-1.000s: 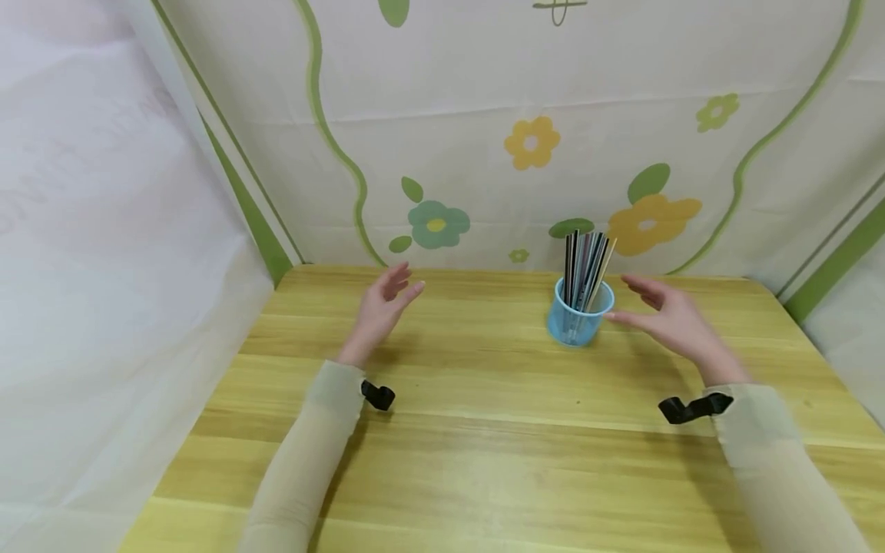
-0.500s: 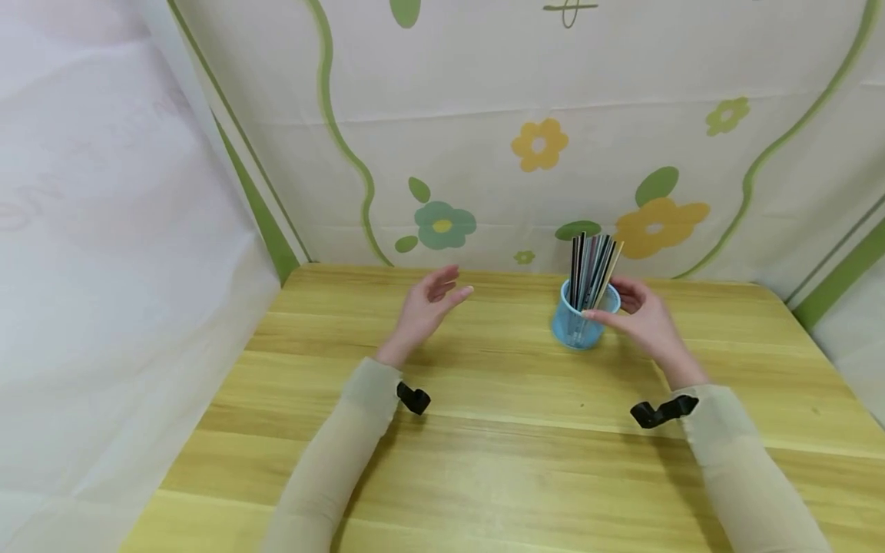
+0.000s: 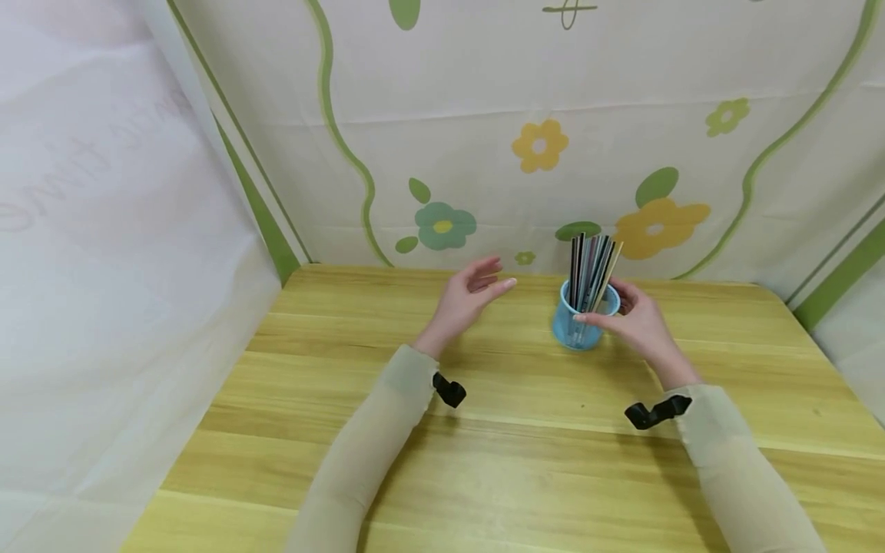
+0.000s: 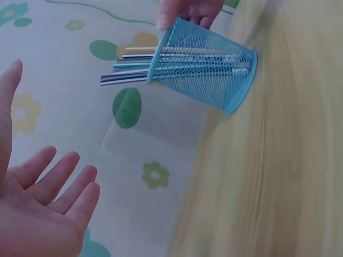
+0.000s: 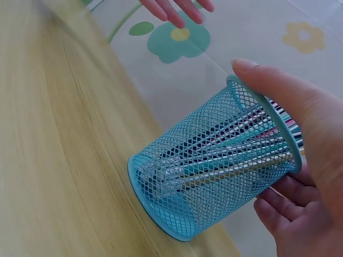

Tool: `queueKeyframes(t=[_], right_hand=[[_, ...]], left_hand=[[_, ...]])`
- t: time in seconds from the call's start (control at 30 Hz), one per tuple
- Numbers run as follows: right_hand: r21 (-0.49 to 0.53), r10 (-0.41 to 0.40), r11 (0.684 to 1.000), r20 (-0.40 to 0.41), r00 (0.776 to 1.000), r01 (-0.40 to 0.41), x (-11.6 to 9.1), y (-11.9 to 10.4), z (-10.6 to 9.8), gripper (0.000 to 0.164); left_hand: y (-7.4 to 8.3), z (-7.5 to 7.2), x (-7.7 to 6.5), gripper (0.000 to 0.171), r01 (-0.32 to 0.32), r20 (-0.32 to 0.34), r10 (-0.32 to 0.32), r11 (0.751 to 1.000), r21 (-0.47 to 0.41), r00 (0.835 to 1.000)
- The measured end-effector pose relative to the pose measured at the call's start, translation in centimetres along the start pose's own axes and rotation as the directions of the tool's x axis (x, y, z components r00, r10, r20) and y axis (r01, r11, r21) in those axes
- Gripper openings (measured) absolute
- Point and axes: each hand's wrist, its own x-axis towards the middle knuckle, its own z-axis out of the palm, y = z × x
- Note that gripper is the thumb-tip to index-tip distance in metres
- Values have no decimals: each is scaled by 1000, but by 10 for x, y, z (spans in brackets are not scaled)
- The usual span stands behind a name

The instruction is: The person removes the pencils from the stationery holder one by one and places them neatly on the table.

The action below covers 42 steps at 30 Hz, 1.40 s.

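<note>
My left arm (image 3: 369, 438) and right arm (image 3: 743, 468) both reach forward. My left grip (image 3: 466, 298) is relaxed, thumb (image 4: 6, 101) apart from its slightly bent fingers (image 4: 80, 198), palm (image 4: 32, 230) turned inward; my right grip (image 3: 641, 321) is curled, thumb on the near side, fingers on the far side

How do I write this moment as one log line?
right hand: grips blue mesh cup near rim | left hand: holds nothing, left of cup | cup: upright on wooden table, thin sticks inside

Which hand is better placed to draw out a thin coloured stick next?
Probably the left hand: open, empty and facing the thin coloured sticks, while the right hand holds the round blue mesh cup.
</note>
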Motion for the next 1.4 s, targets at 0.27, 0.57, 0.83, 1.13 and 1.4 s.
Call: queueKeyframes(t=[0.27,0.57,0.83,1.13,1.4], right_hand=[[-15,-23,1000,-3,1000,23,-1,-1,3,95],[-16,-22,1000,-4,1000,22,-2,2,0,98],[-18,-26,1000,-28,999,25,-2,3,2,95],[-31,-37,999,-20,999,36,-2,4,2,95],[-17,-50,999,-29,998,50,-1,5,3,92]], left_hand=[[7,22,17,60,20,-27,-21,1000,-20,999],[10,53,46,63,70,-30,-71,997,-26,997],[2,76,62,59,106,-45,-106,994,-12,993],[-15,95,62,42,162,-99,-163,987,-17,982],[-18,104,60,28,146,-79,-144,989,15,986]])
